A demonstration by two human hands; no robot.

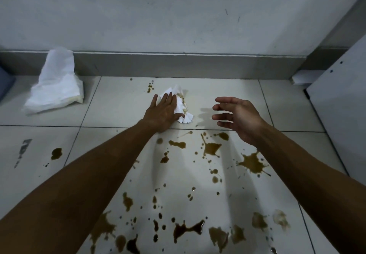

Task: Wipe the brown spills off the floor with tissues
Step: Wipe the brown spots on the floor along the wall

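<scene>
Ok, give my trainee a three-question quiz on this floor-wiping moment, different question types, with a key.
1. True or false: the left hand presses a crumpled tissue flat against the floor tile.
2. Multiple choice: the right hand is A) gripping a tissue, B) open and holding nothing, C) resting on the wall.
3. Fill in: the pile of white tissues lies by the grey ____ at far left.

Key: 1 true, and its right edge is stained brown. 2 B. 3 skirting. Most brown spills nearer the camera are not yet wiped.
</scene>
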